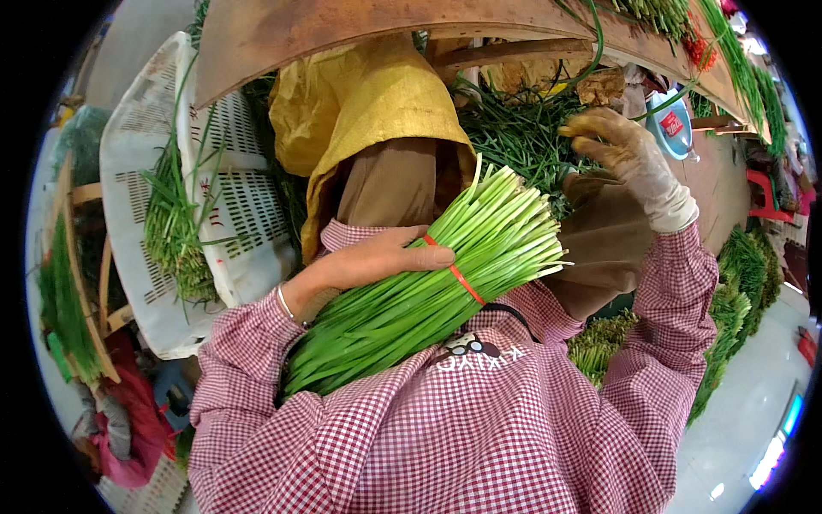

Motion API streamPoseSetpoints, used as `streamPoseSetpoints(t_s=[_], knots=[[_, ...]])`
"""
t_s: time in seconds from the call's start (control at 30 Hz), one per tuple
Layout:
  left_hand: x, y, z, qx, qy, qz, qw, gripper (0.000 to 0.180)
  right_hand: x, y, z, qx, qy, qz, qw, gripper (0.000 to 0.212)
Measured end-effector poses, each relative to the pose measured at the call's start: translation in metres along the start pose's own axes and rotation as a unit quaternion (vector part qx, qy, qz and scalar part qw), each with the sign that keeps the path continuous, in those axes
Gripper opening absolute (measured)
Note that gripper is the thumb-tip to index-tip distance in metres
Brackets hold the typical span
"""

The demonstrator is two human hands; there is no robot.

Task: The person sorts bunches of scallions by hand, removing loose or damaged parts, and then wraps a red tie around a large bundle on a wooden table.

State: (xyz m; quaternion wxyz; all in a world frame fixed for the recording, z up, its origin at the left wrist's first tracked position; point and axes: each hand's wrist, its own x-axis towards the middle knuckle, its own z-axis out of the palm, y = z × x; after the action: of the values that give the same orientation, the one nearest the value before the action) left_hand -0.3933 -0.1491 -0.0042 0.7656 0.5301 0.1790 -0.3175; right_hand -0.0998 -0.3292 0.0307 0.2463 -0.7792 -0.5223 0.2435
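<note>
A thick bundle of green stalks (pixel 428 274), cut flat at the pale ends and tied with a red band (pixel 458 278), lies slanted across my checked smock. My left hand (pixel 381 255), bare with a thin bracelet at the wrist, presses on it beside the band. My right hand (pixel 621 154) wears a soiled pale glove and is raised at the upper right, fingers curled at the edge of a heap of loose green stalks (pixel 522 128). Whether the glove pinches a stalk is hidden.
A curved wooden table edge (pixel 282 43) runs along the top. A yellow sack (pixel 368 103) hangs below it. White slotted crates (pixel 231 206) holding loose stalks stand at left. Tied green bundles (pixel 736 300) are stacked at right, near a small blue and white tub (pixel 672 128).
</note>
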Motion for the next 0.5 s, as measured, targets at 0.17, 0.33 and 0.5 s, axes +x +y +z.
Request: streamPoseSetpoints(t_s=[0.17, 0.33, 0.5], knots=[[0.002, -0.002, 0.000, 0.031, 0.010, -0.003, 0.999, 0.081, 0.036, -0.070, 0.051, 0.079, -0.162, -0.198, 0.963, 0.024], [-0.004, -0.001, 0.000, 0.007, 0.020, 0.030, 0.999, 0.076, 0.049, -0.073, 0.055, 0.086, -0.260, -0.178, 0.945, 0.023], [-0.005, -0.002, -0.002, 0.025, 0.024, 0.018, 0.999, 0.076, 0.048, -0.075, 0.058, 0.140, -0.245, -0.047, 0.958, 0.021]])
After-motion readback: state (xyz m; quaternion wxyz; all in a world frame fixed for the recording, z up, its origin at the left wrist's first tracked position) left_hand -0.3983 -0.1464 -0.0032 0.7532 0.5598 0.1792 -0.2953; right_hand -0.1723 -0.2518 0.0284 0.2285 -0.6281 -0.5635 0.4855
